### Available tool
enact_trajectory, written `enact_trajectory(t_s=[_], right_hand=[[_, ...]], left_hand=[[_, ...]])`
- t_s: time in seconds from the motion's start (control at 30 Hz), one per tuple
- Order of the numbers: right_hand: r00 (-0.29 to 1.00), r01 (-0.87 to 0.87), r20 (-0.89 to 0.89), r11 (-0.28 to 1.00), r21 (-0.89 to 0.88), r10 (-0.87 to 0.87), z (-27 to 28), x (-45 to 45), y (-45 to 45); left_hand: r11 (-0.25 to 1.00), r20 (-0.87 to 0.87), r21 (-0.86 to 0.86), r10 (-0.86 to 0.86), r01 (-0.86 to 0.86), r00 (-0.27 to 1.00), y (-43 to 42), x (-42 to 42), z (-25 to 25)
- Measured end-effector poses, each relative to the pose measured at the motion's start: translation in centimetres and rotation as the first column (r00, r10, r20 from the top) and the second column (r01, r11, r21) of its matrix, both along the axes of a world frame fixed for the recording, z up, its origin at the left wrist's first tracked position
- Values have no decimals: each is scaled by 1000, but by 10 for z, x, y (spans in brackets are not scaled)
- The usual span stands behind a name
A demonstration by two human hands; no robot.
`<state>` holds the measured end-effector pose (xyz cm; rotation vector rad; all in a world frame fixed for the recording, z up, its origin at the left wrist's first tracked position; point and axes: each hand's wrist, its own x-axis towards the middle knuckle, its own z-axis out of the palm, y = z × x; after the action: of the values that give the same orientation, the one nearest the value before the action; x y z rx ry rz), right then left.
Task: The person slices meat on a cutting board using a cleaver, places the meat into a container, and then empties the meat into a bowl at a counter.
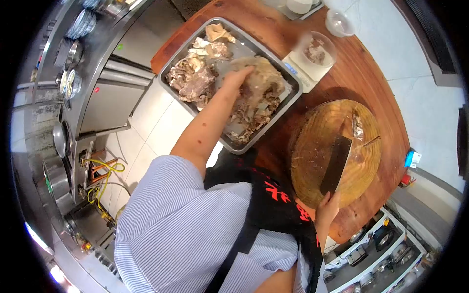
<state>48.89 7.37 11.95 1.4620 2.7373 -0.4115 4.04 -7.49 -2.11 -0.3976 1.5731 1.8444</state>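
My left hand [238, 79] reaches into a dark metal tray [163, 73] and grips a large, pale brown piece of cooked meat [268, 78]. Motion blurs that piece, and most of the fingers are hidden behind it. Darker scraps of meat [244, 122] lie below the hand in the tray. On the tray's other side is a pile of cooked meat chunks [198, 80]. My right hand [328, 210] is closed around the handle of a cleaver [337, 163]. The wide, dark blade rests over a round wooden chopping block [312, 132], with some small bits [357, 128] near its far edge.
A scale [307, 73] beside the tray carries a clear bowl of meat [316, 52]. Another clear bowl [339, 23] stands behind it on the wooden table [386, 105]. A steel counter with dishes is at left; a shelf of pans [376, 256] stands at lower right.
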Motion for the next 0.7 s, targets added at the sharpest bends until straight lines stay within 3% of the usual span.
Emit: enact_trajectory(t_s=[0.07,0.17,0.3,0.4,0.47,0.53,0.63,0.7], right_hand=[[1000,22,20,1000,-4,-22,-7,5,1],[999,38,10,999,6,-38,-10,7,1],[998,62,-21,998,18,-61,-13,7,2],[996,89,-13,996,-27,-89,-9,3,0],[1000,13,-2,999,49,-13,-10,6,0],[1000,-11,10,999,36,10,-11,8,3],[998,56,15,998,-16,-55,-17,13,5],[998,61,28,998,-14,-61,-19,11,5]], left_hand=[[1000,-70,20,-7,8,998,9,6,16],[953,-266,-298,-27,-56,964,25,13,19],[954,-459,-274,-19,-122,888,38,24,10],[976,-453,-189,12,-109,891,41,33,2],[998,-399,-16,-60,58,915,31,30,9],[998,-290,-41,33,-47,956,26,35,13],[972,-203,-222,-123,77,971,4,25,7],[834,-285,-487,-431,258,856,-17,17,47]])
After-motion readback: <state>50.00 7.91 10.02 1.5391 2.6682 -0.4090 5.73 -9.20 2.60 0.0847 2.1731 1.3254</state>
